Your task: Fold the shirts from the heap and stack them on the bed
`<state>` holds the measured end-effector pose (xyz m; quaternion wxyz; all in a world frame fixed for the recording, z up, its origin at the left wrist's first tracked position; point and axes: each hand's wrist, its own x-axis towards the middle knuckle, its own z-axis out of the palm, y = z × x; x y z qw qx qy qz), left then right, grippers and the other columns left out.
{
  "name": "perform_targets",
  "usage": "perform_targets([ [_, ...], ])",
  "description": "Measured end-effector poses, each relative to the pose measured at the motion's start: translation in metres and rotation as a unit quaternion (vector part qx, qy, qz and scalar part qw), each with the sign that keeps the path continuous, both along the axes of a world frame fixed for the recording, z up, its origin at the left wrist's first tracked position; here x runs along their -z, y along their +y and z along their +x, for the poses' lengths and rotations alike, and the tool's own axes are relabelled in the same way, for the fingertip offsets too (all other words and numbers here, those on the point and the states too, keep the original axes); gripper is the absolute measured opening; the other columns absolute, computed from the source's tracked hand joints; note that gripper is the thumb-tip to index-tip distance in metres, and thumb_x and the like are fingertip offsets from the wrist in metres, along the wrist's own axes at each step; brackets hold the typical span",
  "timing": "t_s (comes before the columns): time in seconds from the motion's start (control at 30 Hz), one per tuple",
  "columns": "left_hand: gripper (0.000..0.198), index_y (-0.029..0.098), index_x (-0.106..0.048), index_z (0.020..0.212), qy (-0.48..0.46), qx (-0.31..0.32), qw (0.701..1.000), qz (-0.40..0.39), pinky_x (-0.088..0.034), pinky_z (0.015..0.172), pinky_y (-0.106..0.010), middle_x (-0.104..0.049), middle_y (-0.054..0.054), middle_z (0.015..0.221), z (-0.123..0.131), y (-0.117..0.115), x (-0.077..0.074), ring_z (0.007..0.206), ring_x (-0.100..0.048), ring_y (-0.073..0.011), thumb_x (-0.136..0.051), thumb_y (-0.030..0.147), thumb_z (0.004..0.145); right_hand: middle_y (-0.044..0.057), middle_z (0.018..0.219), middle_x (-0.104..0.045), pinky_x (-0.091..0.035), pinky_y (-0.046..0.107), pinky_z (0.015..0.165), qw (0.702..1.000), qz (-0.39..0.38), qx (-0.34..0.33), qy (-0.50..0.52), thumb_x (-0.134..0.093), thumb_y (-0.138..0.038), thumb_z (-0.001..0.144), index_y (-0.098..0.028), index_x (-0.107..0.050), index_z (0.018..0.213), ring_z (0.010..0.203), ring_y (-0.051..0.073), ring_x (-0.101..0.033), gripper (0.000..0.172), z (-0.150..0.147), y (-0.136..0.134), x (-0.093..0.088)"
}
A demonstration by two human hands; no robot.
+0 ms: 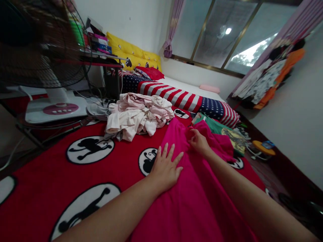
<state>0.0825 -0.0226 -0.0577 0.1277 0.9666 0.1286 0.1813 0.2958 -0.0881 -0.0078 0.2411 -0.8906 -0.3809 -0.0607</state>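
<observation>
The pink cloth (pixel 176 208), smooth and matte, ran in a long sheet from the near edge of the blanket (pixel 121 171) towards its far edge, right of the middle. It narrowed at the far end, where a rumpled flap spread towards the blanket's right edge. The hands were apart, both on this cloth: the left hand (pixel 166 169) lay palm down with its fingers fanned along the left margin, while the right hand (pixel 200 143) was curled over a creased part near the far end; whether it pinched a fold I could not tell. Beneath, the red blanket looked soft and plush, patterned with dark-rimmed white ovals (pixel 90 149) bearing black, long-limbed animal figures. Near its far edge sat a loose pile (pixel 141 112) of cream and pale pink fabric, heaped in crumpled, overlapping folds. By the far right corner, beside the pink flap, a green shirt (pixel 217 123) lay flat with a gold print. Past the far edge stood a bed (pixel 164 94) draped in star-and-stripe fabric, with a puffy yellow cushion (pixel 133 50) at its head. Off the left edge was a fan (pixel 55 95) with a white, blocky base and a round wire cage.
</observation>
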Motion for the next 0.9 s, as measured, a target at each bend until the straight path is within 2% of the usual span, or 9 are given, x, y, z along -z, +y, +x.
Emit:
perform_targets([
  [0.13,0.058,0.029,-0.036,0.147,0.009,0.006,1.0,0.007,-0.013,0.115,-0.058,-0.026,-0.012,0.157,0.0,0.002,-0.003,0.145,-0.016,-0.0356,-0.039,0.053,0.093,0.007,0.082,-0.068,-0.045,0.025,0.067,0.998,0.049,0.021,-0.032,-0.048,-0.018,0.081,-0.012,-0.067,0.104,0.073,0.017,-0.061,0.03,0.004,-0.008,0.003],
  [0.23,0.056,0.029,-0.039,0.146,0.024,0.015,1.0,0.01,-0.014,0.115,-0.056,-0.028,-0.011,0.156,-0.001,0.004,-0.007,0.145,-0.019,-0.0346,-0.039,0.052,0.094,0.01,0.083,-0.067,-0.046,0.028,0.07,0.999,0.038,0.02,-0.03,-0.051,-0.015,0.078,-0.011,-0.071,0.093,0.075,0.019,-0.061,0.025,0.003,-0.019,0.009],
  [0.33,0.055,0.028,-0.042,0.144,0.035,0.02,0.999,0.013,-0.014,0.115,-0.055,-0.029,-0.012,0.156,-0.002,0.005,-0.01,0.144,-0.019,-0.0346,-0.039,0.051,0.095,0.012,0.097,-0.065,-0.047,0.031,0.078,0.999,0.028,0.013,-0.023,-0.059,-0.014,0.073,-0.011,-0.069,0.104,0.084,0.02,-0.062,0.032,-0.014,-0.031,0.01],
  [0.43,0.055,0.025,-0.043,0.144,0.035,0.027,0.999,0.013,-0.015,0.115,-0.055,-0.03,-0.014,0.155,-0.003,0.007,-0.013,0.144,-0.02,-0.0348,-0.04,0.049,0.095,0.011,0.112,-0.06,-0.046,0.032,0.087,0.998,0.047,-0.029,-0.031,-0.062,-0.016,0.074,-0.016,-0.065,0.111,0.098,0.021,-0.06,0.038,-0.05,-0.053,0.001],
  [0.53,0.051,0.019,-0.048,0.139,0.016,0.032,0.999,-0.001,-0.019,0.114,-0.055,-0.036,-0.017,0.151,-0.004,0.007,-0.013,0.142,-0.025,-0.0347,-0.044,0.044,0.095,0.006,0.096,-0.062,-0.046,0.028,0.08,0.988,0.069,-0.139,-0.01,-0.056,-0.015,0.08,-0.018,-0.067,0.091,0.087,0.017,-0.059,0.017,-0.101,-0.088,-0.006],
  [0.6,0.044,0.018,-0.053,0.134,-0.004,0.053,0.998,-0.024,-0.023,0.114,-0.052,-0.041,-0.015,0.148,-0.007,0.006,-0.015,0.14,-0.031,-0.0314,-0.048,0.035,0.094,0.004,0.083,-0.062,-0.044,0.027,0.072,0.979,0.063,-0.189,0.035,-0.052,-0.014,0.082,-0.018,-0.065,0.08,0.076,0.015,-0.057,0.014,-0.139,-0.113,-0.006],
  [0.73,0.038,0.018,-0.061,0.123,-0.026,0.206,0.976,-0.072,-0.034,0.111,-0.038,-0.049,-0.011,0.142,-0.027,-0.002,-0.027,0.133,-0.042,-0.0216,-0.051,0.012,0.088,0.003,0.077,-0.062,-0.041,0.025,0.067,0.966,0.019,-0.217,0.143,-0.052,-0.011,0.082,-0.017,-0.064,0.078,0.073,0.014,-0.056,0.014,-0.201,-0.152,0.0],
  [0.83,0.043,0.021,-0.068,0.112,0.043,0.351,0.933,-0.062,-0.042,0.102,-0.033,-0.06,-0.008,0.128,-0.057,-0.013,-0.045,0.118,-0.054,-0.02,-0.049,-0.001,0.08,0.003,0.081,-0.062,-0.039,0.024,0.064,0.958,-0.01,-0.21,0.193,-0.055,-0.011,0.079,-0.018,-0.065,0.085,0.071,0.014,-0.055,0.014,-0.226,-0.168,0.002],
  [0.9,0.04,0.023,-0.07,0.104,0.09,0.401,0.911,-0.047,-0.043,0.098,-0.033,-0.061,-0.008,0.124,-0.077,-0.02,-0.058,0.113,-0.055,-0.0211,-0.051,-0.001,0.079,0.003,0.085,-0.062,-0.039,0.024,0.064,0.957,-0.023,-0.209,0.201,-0.059,-0.012,0.077,-0.018,-0.065,0.092,0.071,0.014,-0.055,0.018,-0.236,-0.172,0.001],
])
